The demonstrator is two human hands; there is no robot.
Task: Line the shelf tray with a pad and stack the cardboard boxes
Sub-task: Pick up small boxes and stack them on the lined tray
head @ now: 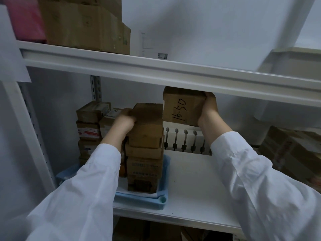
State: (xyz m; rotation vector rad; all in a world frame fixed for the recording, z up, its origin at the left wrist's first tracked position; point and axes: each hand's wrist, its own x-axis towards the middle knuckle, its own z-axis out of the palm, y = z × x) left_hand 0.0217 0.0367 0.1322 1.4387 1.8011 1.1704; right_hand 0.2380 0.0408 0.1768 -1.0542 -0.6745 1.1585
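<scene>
**Colleague:** Entry one: where are the tray and pad sitting?

**Me:** The blue tray (139,197) is sitting at the near left of the white shelf (194,180). The white pad (137,191) is lying inside it, with a strip showing along the near edge. A near stack (144,171) of cardboard boxes is standing on the pad. A far stack (90,129) is rising to its left. My left sleeve (83,188) is hiding that stack's base, so I cannot tell whether it is standing in the tray.

**Colleague:** What are your hands doing?

**Me:** My left grip (124,120) is clamping the left edge of the top box (149,122) on the near stack, fingers curling over its upper rim. My right grip (209,108) is closing round the right end of the marked box (182,105). It is holding that box in the air just right of the top box and close under the upper shelf beam (173,72). The handwriting "16-50" is facing me. The two boxes are lying side by side, and I cannot tell whether they are touching.

**Colleague:** What else is around?

**Me:** A white rack (184,140) with black rods is standing at the far side of the shelf, below the marked box. More cartons (291,150) are lying at the far right. Large cartons (83,25) are sitting on the upper shelf.
</scene>
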